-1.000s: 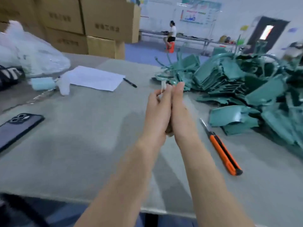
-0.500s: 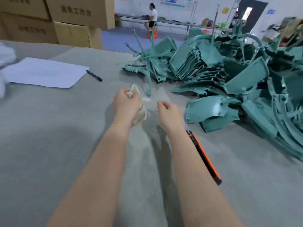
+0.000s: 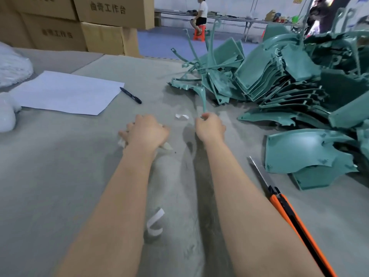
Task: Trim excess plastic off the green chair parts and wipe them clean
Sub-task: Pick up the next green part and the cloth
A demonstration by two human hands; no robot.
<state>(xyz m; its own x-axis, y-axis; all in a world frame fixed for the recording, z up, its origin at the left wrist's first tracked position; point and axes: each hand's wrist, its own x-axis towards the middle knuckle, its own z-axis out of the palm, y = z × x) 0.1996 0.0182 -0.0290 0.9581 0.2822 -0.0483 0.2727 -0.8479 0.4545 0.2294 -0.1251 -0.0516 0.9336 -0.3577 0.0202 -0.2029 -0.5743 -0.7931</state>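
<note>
The person's right hand (image 3: 210, 127) pinches the tip of a thin curved green chair part (image 3: 203, 96), likely to pull it from the pile (image 3: 279, 80) along the tabletop's right edge. Their left hand (image 3: 146, 132), fingers spread, rests on a cloth (image 3: 167, 146), kept ready for wiping.

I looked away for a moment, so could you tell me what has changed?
The hands parted: the left hand lowered the cloth onto the table; the right hand reached forward and gripped a thin green chair part. The knife stayed put.
</note>
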